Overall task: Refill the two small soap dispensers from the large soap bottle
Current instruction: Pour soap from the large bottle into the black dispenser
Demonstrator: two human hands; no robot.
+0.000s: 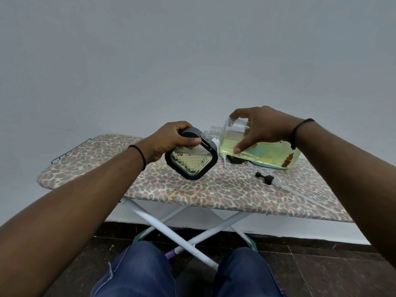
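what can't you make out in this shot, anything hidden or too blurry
Head view only:
- Whether soap is flowing: the large bottle neck meets the small dispenser mouth, too small to tell.
- The black object behind the bottle, mostly hidden by it.
- The second dispenser: not made out.
- The pump tube tip, faint against the ironing board.

The right hand (260, 127) covers the upper side of the large soap bottle (257, 146), and the bottle in turn hides most of a dark object (234, 159) lying behind it on the ironing board (120, 168), too little of which shows to tell what it is. The left hand (169, 140) hides the top of the small dispenser (191, 156). The board's right end is hidden behind the right forearm, and the pump tube (300, 195) disappears there too.
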